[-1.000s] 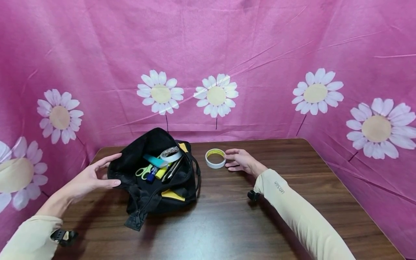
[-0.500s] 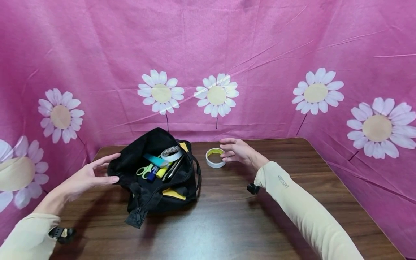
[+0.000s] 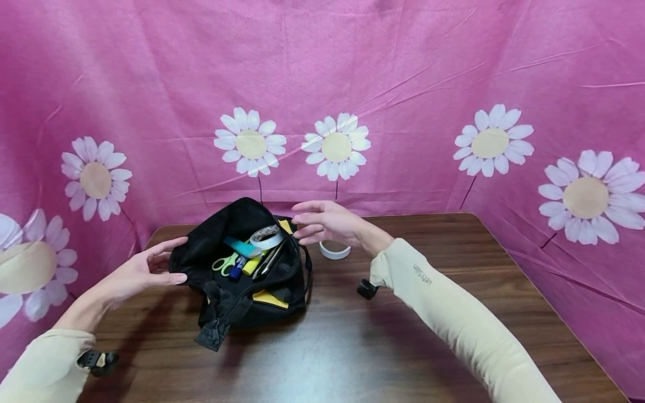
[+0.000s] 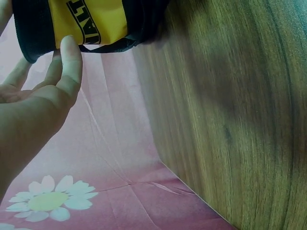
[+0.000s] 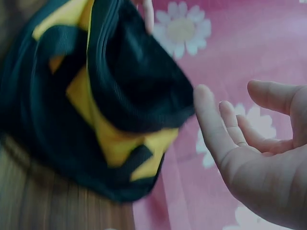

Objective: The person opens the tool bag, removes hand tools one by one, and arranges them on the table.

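Observation:
My left hand (image 3: 128, 280) grips the rim of a black and yellow tool bag (image 3: 247, 319), thumb on the outside, in the head view. The left wrist view shows that thumb against the bag's yellow panel (image 4: 108, 21). Inside the open bag lie green-handled scissors (image 3: 230, 261), a blue tube (image 3: 237, 268), a yellow marker-like piece (image 3: 251, 266), a teal piece (image 3: 242, 246), a tape roll (image 3: 268, 242) and dark pens (image 3: 270, 262). My right hand (image 3: 335, 224) holds nothing, fingers spread beside the bag's right rim. Below it, partly hidden, another tape roll (image 3: 335, 254) lies on the table.
A brown wooden table (image 3: 363, 347) carries everything, its back edge meeting a pink curtain (image 3: 403, 67) printed with white daisies. The bag's black strap (image 3: 307, 268) hangs down its right side. A zip tab (image 3: 211, 334) hangs at its front.
The right hand has lifted off the tape roll on the table and moved left to the bag's right rim. That roll stays in place. The left hand keeps its hold on the bag.

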`<state>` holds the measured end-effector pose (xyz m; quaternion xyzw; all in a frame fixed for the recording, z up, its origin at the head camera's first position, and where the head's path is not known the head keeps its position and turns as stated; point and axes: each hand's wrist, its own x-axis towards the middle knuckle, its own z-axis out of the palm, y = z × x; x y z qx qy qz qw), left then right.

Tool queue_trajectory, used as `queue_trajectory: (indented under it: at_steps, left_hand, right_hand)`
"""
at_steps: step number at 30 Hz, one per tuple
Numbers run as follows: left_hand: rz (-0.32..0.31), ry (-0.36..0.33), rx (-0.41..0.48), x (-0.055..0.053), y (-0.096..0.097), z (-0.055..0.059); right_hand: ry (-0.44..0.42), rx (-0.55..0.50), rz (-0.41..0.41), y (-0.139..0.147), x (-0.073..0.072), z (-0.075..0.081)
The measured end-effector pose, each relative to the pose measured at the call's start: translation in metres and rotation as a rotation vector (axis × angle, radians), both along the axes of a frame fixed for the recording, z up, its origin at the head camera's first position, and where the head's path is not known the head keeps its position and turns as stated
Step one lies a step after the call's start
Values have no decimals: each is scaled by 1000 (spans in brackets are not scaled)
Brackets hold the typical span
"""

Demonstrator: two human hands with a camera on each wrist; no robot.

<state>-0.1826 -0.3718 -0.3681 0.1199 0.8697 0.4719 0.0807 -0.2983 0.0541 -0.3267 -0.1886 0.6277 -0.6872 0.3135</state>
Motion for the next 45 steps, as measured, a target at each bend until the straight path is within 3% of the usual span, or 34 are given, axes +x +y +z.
queue_trajectory:
  at_steps: [7,17,26,30,37,45]
  left_hand:
    - [14,-1,-3,-1,-2,-2]
    - [-14,10,31,-1,-1,-5]
    - [-6,7,45,-2,-1,-7]
    - [-8,12,47,-2,0,-8]
    - [0,12,42,-3,-1,-10]
    - [12,-14,20,-2,-3,-9]
  right_hand:
    - [-18,29,54,-46,10,9]
    - [-74,104,137,-80,19,-10]
    - [-166,108,64,-92,16,-41]
    - [-168,134,33,-97,17,-53]
    - [-198,165,-50,-101,20,-65]
    - [-200,175,-84,-108,15,-71]
